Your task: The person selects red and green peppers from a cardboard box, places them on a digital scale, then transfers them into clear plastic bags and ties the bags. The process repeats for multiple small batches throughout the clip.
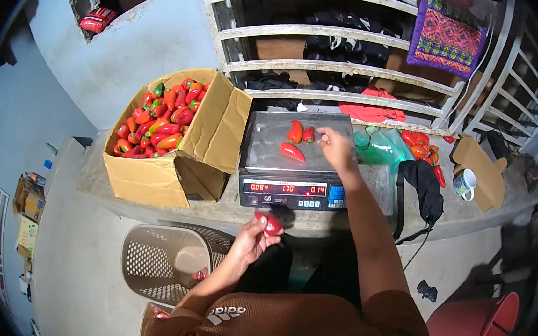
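My left hand (250,240) is closed around a dark red pepper (269,223), held in front of the scale's near edge. Over the right part of the digital scale's metal plate (264,148), my right hand (338,150) reaches in with fingers stretched out and nothing visible in them. Its fingertips are close to a small red pepper (309,135). Beside that one lies an orange-red pepper (295,132), and a longer red pepper (292,151) rests nearer to me on the plate. Red digits glow on the scale's front panel (286,189).
Left of the scale, an open cardboard box (146,180) is heaped with peppers (168,117). A plastic basket (151,266) stands below. To the right are a green plastic bag (380,146), more peppers (421,146), a black bag (424,188), a mug (464,184) and a red bucket (469,329).
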Available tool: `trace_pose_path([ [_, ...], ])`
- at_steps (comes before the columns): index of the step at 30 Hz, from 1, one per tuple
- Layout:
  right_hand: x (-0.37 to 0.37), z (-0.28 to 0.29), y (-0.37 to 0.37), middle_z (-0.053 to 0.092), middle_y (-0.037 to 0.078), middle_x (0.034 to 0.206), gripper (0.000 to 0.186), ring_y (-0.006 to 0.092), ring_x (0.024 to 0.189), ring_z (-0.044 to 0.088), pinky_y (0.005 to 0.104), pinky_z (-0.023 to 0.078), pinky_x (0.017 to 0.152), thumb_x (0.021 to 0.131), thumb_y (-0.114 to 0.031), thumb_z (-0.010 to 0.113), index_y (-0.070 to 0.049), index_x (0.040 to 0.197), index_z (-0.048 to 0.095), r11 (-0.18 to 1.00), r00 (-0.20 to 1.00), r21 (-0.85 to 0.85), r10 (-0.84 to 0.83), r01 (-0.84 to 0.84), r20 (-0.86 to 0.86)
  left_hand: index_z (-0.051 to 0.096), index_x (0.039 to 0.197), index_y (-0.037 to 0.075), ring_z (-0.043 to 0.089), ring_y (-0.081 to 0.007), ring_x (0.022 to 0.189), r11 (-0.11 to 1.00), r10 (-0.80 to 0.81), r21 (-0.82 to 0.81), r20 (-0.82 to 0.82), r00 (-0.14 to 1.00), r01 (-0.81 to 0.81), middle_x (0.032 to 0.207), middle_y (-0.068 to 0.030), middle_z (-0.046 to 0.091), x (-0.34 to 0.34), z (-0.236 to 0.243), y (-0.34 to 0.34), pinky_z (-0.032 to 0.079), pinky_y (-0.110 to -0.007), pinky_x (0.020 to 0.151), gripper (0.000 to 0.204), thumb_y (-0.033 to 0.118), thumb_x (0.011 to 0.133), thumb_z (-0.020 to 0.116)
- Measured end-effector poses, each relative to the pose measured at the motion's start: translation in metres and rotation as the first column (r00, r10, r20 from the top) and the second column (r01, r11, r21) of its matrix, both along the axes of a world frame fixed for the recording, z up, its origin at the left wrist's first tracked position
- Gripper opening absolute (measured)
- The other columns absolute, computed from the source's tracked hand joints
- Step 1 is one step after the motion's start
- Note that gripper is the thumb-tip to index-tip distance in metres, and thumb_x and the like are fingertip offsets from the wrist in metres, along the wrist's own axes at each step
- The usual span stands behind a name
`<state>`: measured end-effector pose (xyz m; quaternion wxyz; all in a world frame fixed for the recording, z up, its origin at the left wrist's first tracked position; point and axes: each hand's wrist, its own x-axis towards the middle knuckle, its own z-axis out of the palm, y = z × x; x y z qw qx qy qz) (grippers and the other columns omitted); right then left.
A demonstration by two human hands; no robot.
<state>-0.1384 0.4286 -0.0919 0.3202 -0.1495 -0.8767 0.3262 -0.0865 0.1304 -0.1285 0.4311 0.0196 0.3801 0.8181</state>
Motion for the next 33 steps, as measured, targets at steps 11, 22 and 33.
trace_pose_path([
  [11, -0.035, -0.023, 0.013, 0.058, 0.009, 0.091, 0.033, 0.0232, 0.079, 0.058, 0.0332, 0.049, 0.069, 0.075, -0.02, 0.06, -0.012, 0.106, 0.053, 0.847, 0.995, -0.523, 0.095, -0.092, -0.021, 0.042, 0.113, 0.005, 0.06, -0.0277, 0.088, 0.99, -0.098, 0.115, 0.117, 0.988, 0.084, 0.096, -0.015, 0.058, 0.002, -0.01, -0.01, 0.051, -0.04, 0.075, 0.034, 0.011, 0.081, 0.05],
  [22, 0.06, 0.023, -0.068, 0.055, 0.009, 0.095, 0.039, 0.0156, 0.075, 0.054, 0.0273, 0.049, 0.067, 0.081, -0.022, 0.056, -0.009, 0.115, 0.044, -0.389, 0.77, -0.787, 0.245, -0.478, -0.589, 0.042, 0.114, 0.021, 0.049, -0.0174, 0.064, 0.975, 0.01, 0.223, -0.079, 0.997, 0.008, 0.08, -0.0077, 0.051, -0.021, 0.045, 0.019, 0.039, -0.024, 0.046, 0.03, 0.034, 0.088, 0.049],
  [33, 0.089, 0.028, -0.139, 0.052, 0.002, 0.064, 0.009, 0.0098, 0.049, 0.044, 0.0212, 0.036, 0.046, 0.085, -0.019, 0.05, -0.01, 0.086, 0.051, -0.539, 0.815, -0.817, 0.369, -0.204, -0.447, 0.04, 0.122, 0.006, 0.056, -0.0164, 0.081, 0.987, 0.071, -0.08, -0.548, 0.834, -0.137, 0.101, -0.0079, 0.054, -0.025, 0.073, 0.021, 0.051, -0.03, 0.064, 0.045, 0.016, 0.082, 0.059],
])
